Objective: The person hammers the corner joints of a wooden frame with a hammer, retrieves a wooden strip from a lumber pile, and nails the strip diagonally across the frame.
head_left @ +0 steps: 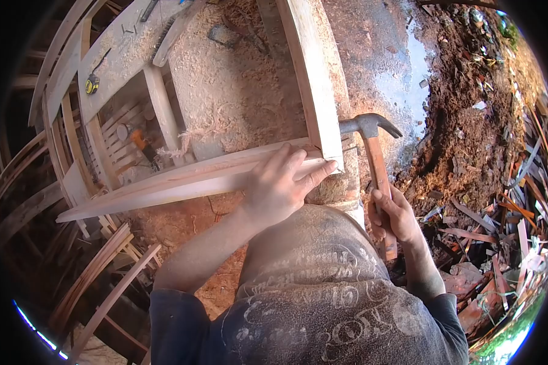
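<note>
My left hand (280, 182) is wrapped over a long, pale wooden piece (182, 181) near its right end. My thumb stretches to the corner where this piece meets an upright-running wooden beam (315, 73). My right hand (396, 216) grips the wooden handle of a claw hammer (376, 158). The hammer's striking face is close against the beam's outer side, with the claw pointing right; I cannot tell whether they touch. A thin nail-like line shows beside the corner, too small to be sure of. The undersides of both hands are hidden.
Wood shavings cover the workbench (231, 91). A yellow tape measure (92, 84) lies on a board at left, near an orange-and-black tool (143, 145). Curved wooden frames (61, 55) stand at left. Soil and wood scraps (469, 234) spread across the right.
</note>
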